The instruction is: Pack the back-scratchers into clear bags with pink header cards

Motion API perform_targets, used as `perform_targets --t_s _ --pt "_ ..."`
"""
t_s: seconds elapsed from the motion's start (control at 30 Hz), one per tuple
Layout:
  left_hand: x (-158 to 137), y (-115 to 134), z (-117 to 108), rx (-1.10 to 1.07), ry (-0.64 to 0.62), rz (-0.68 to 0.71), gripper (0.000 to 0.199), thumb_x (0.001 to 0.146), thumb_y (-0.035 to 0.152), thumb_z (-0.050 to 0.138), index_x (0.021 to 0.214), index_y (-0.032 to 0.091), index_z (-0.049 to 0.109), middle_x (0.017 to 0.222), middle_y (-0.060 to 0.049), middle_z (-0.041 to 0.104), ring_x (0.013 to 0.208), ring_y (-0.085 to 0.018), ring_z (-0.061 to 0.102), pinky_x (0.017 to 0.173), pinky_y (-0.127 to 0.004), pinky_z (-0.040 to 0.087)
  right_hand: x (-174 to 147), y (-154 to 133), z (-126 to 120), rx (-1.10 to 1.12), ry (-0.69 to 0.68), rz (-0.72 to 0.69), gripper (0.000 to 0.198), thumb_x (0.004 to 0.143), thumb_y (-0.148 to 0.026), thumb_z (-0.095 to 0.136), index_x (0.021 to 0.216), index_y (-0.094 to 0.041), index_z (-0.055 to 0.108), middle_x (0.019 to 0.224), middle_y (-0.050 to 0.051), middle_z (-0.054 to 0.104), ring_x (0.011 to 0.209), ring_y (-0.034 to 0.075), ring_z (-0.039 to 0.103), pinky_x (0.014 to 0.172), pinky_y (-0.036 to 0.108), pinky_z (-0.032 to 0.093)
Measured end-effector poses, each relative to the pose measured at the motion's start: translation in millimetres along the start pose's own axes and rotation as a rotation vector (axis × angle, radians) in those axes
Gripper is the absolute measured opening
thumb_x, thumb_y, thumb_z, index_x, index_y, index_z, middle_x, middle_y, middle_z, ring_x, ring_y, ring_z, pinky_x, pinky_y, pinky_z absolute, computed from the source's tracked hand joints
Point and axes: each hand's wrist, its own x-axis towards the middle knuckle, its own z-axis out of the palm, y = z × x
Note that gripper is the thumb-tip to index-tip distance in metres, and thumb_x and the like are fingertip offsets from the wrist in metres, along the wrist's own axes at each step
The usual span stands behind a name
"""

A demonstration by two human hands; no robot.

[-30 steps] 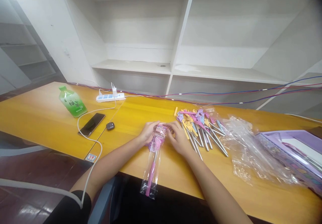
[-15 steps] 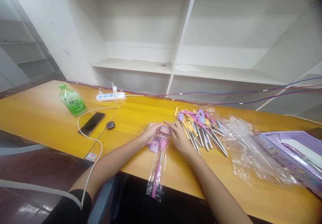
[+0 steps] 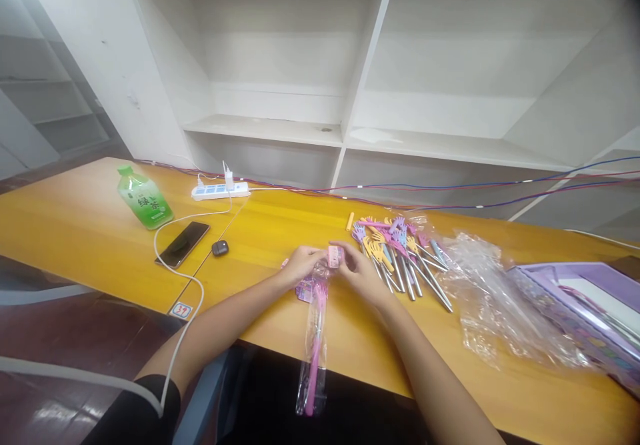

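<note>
Since the earlier frame, the small pink card (image 3: 336, 257) has shifted a little to the right and turned, and the lower end of the clear bag (image 3: 323, 351) has swung right and down.

The card is just below the middle of the frame, between the two hands. The left hand (image 3: 303, 265) has its fingers closed on the card's left side at the top of the bag; the right hand (image 3: 361, 270) grips the card's right side between thumb and fingers. Below them hangs the bag with a pink stick (image 3: 313, 375) inside, its lower end past the table (image 3: 270, 228) edge. A purple card (image 3: 304, 290) lies by the left hand.

Right of centre is a pile of hand-shaped scratchers (image 3: 411, 278), with loose plastic bags (image 3: 480, 268) beside it and a lilac box (image 3: 595, 273) at the right edge. On the left are a green bottle (image 3: 145, 198), a phone (image 3: 183, 245) and a small black case (image 3: 220, 248).
</note>
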Motion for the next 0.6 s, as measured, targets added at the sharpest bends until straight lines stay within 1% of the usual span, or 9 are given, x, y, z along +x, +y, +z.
perform_targets --t_s 0.03,0.1,0.2,0.27,0.37,0.4,0.43,0.5,0.6 --pt "0.5 -1.2 -0.6 0.029 0.009 0.012 0.029 0.079 0.039 0.078 0.078 0.01 0.076 0.073 -0.007 0.076 0.066 -0.018 0.071 0.067 -0.027 0.054 -0.9 -1.7 -1.5 -0.078 0.003 -0.022 0.039 0.09 -0.029 0.057 0.128 -0.022 0.06 0.094 0.002 0.065 0.078 0.016 0.059 0.073 0.03 0.049" --pt "1.0 -2.1 -2.0 0.033 0.009 0.022 0.028 0.08 0.039 0.078 0.076 0.011 0.076 0.071 -0.006 0.075 0.064 -0.017 0.069 0.066 -0.026 0.054 -2.2 -5.0 -4.4 -0.198 0.029 -0.049 0.023 0.088 -0.028 0.059 0.11 -0.022 0.061 0.092 0.002 0.066 0.077 0.016 0.058 0.072 0.03 0.047" --pt "0.6 -0.6 -2.8 -0.051 -0.049 0.0 0.026 0.081 0.038 0.076 0.082 0.012 0.078 0.078 -0.009 0.078 0.067 -0.02 0.072 0.067 -0.029 0.056 -2.8 -7.1 -8.7 -0.248 0.107 -0.059 0.011 0.089 -0.03 0.061 0.096 -0.022 0.056 0.084 0.0 0.063 0.07 0.016 0.054 0.067 0.029 0.044" --pt "0.1 1.1 -2.6 -0.103 -0.079 -0.018 0.027 0.081 0.038 0.076 0.086 0.012 0.079 0.082 -0.012 0.079 0.069 -0.022 0.074 0.068 -0.031 0.058 -2.2 -6.8 -11.0 -0.189 0.169 -0.069 0.013 0.091 -0.033 0.06 0.099 -0.023 0.057 0.085 0.001 0.063 0.071 0.016 0.055 0.066 0.03 0.044" --pt "0.2 2.5 -2.0 -0.133 -0.09 -0.042 0.028 0.08 0.038 0.078 0.087 0.01 0.079 0.084 -0.014 0.08 0.068 -0.023 0.075 0.065 -0.032 0.058 -0.4 -6.4 -11.8 -0.012 0.212 -0.077 0.03 0.094 -0.038 0.059 0.121 -0.024 0.056 0.089 0.001 0.064 0.074 0.017 0.058 0.068 0.031 0.047" --pt "0.4 2.6 -1.8 -0.136 -0.088 -0.047 0.029 0.08 0.038 0.078 0.086 0.01 0.079 0.085 -0.015 0.08 0.068 -0.023 0.075 0.065 -0.032 0.058 0.2 -6.8 -11.2 0.052 0.212 -0.078 0.034 0.095 -0.04 0.06 0.124 -0.024 0.054 0.091 0.002 0.065 0.075 0.017 0.06 0.069 0.031 0.048" --pt "0.6 2.7 -1.5 -0.139 -0.084 -0.05 0.029 0.08 0.038 0.078 0.086 0.009 0.079 0.085 -0.016 0.08 0.069 -0.023 0.075 0.066 -0.032 0.058 0.7 -7.3 -10.0 0.109 0.21 -0.076 0.033 0.095 -0.041 0.061 0.123 -0.025 0.054 0.091 0.002 0.065 0.077 0.018 0.061 0.071 0.032 0.05" --pt "0.8 3.1 -1.0 -0.151 -0.073 -0.045 0.03 0.079 0.038 0.078 0.086 0.008 0.079 0.085 -0.016 0.08 0.07 -0.023 0.075 0.067 -0.032 0.059 1.4 -8.6 -6.7 0.192 0.213 -0.064 0.026 0.094 -0.043 0.064 0.109 -0.025 0.052 0.089 0.001 0.065 0.081 0.018 0.064 0.075 0.033 0.051" --pt "-0.5 5.9 0.6 -0.195 -0.043 -0.037 0.031 0.078 0.037 0.08 0.09 0.008 0.079 0.083 -0.014 0.079 0.069 -0.023 0.075 0.068 -0.032 0.059 1.8 -9.3 -0.2 0.207 0.219 -0.057 0.029 0.093 -0.047 0.067 0.093 -0.025 0.049 0.087 0.001 0.065 0.084 0.018 0.064 0.08 0.033 0.051"
